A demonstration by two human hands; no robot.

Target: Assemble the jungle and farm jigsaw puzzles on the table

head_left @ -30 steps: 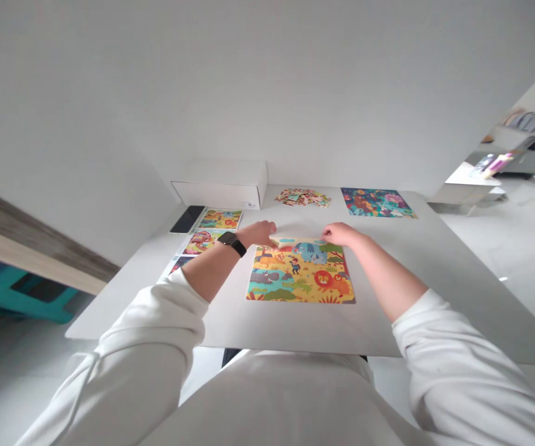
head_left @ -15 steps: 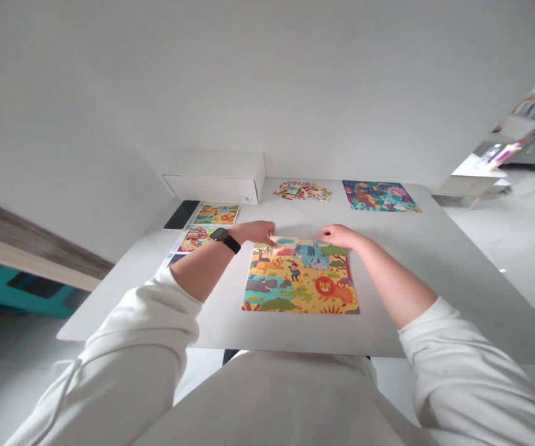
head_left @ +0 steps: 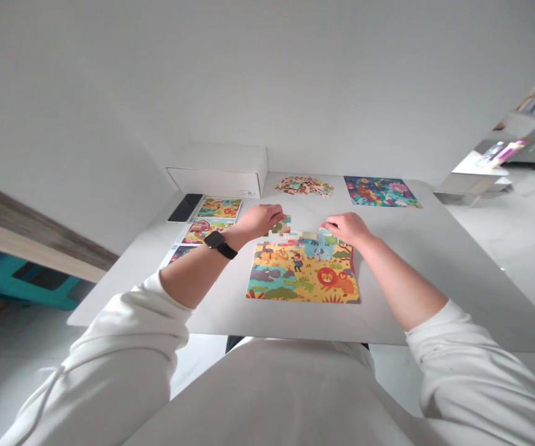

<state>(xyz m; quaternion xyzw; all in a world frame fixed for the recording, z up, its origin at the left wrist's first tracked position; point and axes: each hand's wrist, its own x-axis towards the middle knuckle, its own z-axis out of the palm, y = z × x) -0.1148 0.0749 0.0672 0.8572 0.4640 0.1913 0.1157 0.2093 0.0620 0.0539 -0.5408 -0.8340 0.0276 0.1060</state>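
A colourful animal jigsaw puzzle lies on the white table in front of me. Its far row of pieces is lifted off and breaking apart. My left hand, with a black watch on the wrist, is closed on the left end of that row, where a loose piece sticks out. My right hand is closed on the right end of the row, at the puzzle's far right corner.
A white box stands at the far left, with a dark phone and picture cards beside it. A heap of loose pieces and a second, blue puzzle lie at the far side.
Both hands have pulled the puzzle's far row of pieces up and away from the rest; the row has come apart and the left hand has lifted its end.
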